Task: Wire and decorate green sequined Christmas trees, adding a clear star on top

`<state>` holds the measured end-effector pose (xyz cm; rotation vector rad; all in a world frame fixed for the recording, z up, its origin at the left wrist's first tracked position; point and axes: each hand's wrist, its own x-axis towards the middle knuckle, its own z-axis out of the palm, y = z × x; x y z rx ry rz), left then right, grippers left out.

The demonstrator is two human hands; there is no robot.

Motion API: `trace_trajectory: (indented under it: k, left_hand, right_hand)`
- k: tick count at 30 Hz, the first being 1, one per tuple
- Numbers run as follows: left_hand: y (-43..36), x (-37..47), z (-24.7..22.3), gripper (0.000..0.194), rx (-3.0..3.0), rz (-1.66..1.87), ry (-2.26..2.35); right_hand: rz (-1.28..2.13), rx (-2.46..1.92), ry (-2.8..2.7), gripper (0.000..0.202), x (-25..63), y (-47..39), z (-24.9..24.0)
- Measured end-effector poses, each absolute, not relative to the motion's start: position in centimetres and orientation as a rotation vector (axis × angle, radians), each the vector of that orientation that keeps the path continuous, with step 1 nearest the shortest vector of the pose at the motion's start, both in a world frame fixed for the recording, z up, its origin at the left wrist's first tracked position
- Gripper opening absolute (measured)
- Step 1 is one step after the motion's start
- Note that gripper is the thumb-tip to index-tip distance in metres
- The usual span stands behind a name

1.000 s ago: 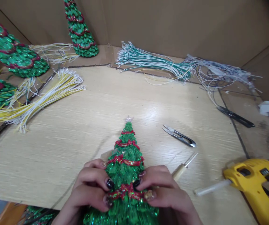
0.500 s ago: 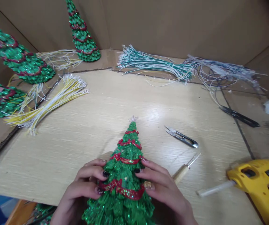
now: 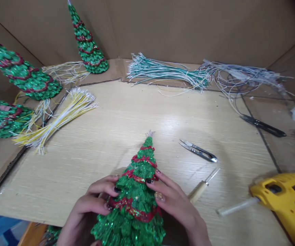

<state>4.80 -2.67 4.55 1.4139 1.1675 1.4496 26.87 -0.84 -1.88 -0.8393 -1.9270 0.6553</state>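
Note:
A green glittery Christmas tree figurine (image 3: 134,194), with red garlands and a pale star at its tip, leans toward me at the front of the table. My left hand (image 3: 91,201) grips its left side, fingers curled on the green branches. On the right side, my right hand (image 3: 175,205) presses its fingers against the garland and branches. The bottom of the tree runs out of view. Just right of my right hand lies an awl-like tool (image 3: 202,188) with a wooden handle. Beyond it are silver thread snips (image 3: 199,150).
A yellow glue gun (image 3: 278,194) with a glue stick lies at right. Black snips (image 3: 263,125) rest behind it. Bundles of green-white wires (image 3: 163,70), purple-grey wires (image 3: 245,75) and yellow-white wires (image 3: 57,119) line the table edges. More trees (image 3: 88,44) stand at left against cardboard walls (image 3: 188,30).
The tree has tilted slightly, its tip shifting right and a little down, with both hands still on it. The view has shifted slightly, so the background things sit lower at left.

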Motion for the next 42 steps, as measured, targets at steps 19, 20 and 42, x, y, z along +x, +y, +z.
trace_trajectory:
  k: [19, 20, 42]
  left_hand:
    - [-3.8, 6.7, 3.6, 0.021, 1.400, 1.289, 0.940]
    - [-4.0, 6.6, 3.6, 0.021, 1.418, 1.300, 0.942]
    - [-4.0, 4.6, 3.4, 0.052, 2.094, 1.545, 1.358]
  right_hand:
    - [0.492, -0.953, -1.760, 0.047, 26.9, -4.6, 2.4]
    - [0.503, -0.944, -1.712, 0.050, 26.6, -4.7, 2.8]
    - [0.591, -0.972, -1.817, 0.068, 23.9, -4.2, 5.2]
